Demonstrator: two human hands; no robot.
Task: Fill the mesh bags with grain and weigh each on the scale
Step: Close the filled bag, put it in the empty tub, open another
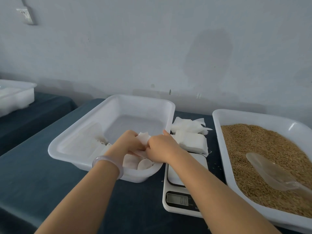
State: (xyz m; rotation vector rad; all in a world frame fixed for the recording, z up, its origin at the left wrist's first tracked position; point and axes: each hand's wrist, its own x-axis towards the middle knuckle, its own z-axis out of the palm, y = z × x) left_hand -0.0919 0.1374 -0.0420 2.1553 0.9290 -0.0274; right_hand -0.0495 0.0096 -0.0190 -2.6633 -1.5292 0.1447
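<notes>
Lower centre: scale (174,176), kept close for weighing. Just above, left hand (129,142) and right hand (163,147), both pinching one bag (143,137) over the near corner of the tray (143,98), probably working its mouth; full or not, cannot tell. At right, grain (261,146) with scoop (266,169) lying ready. Behind the scale, empty bags (190,141) stacked within reach.

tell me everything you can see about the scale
The scale is flat, white and digital, lying level on the dark cloth between the white tray and the grain tray. Its platform is at the far end, its grey display nearest the person, digits blurred. A stack of mesh bags seems to overlap its far edge; the right forearm crosses above it.
</notes>
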